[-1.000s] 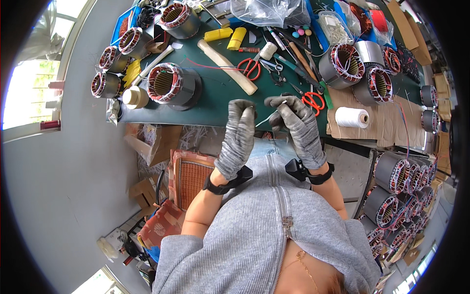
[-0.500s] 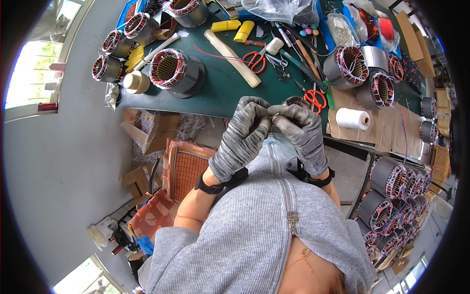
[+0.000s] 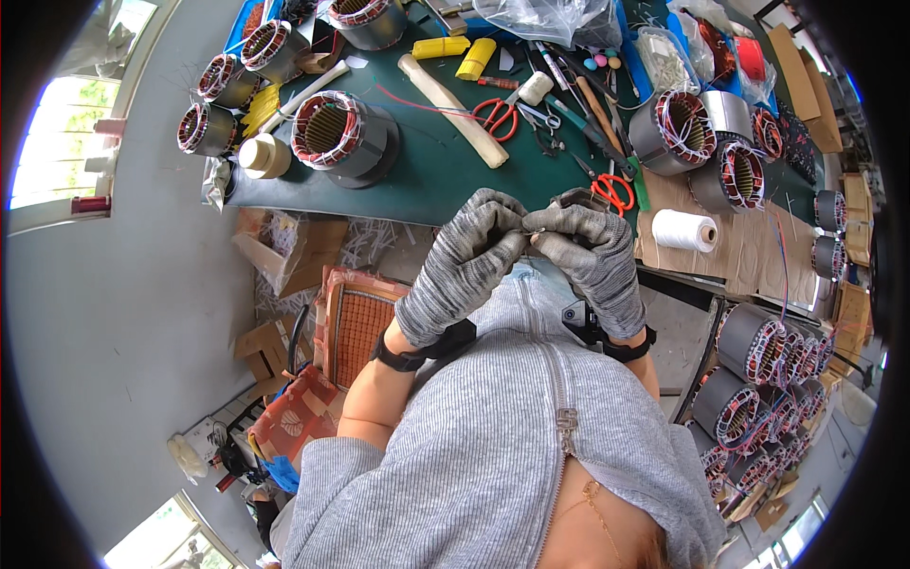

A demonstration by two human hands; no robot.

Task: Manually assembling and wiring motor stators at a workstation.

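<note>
Pinching: a small piece (image 3: 535,232) is between the fingertips of the gloved left hand (image 3: 474,245) and right hand (image 3: 594,251); too small to tell its kind.
Hands: close together, both with fingers closed on this piece.
Place: before the person's grey zip top (image 3: 493,398), near the front edge of the green surface (image 3: 417,185).
Beyond right hand: red-handled scissors (image 3: 611,192).
Farther right: white thread spool (image 3: 679,230) on brown cardboard (image 3: 758,251).
Farther left: wooden stick (image 3: 453,111), wound dark cylinder (image 3: 373,142).

Left hand (image 3: 474,248), right hand (image 3: 595,254) pinch tiny piece (image 3: 534,231) near green table (image 3: 417,175).
</note>
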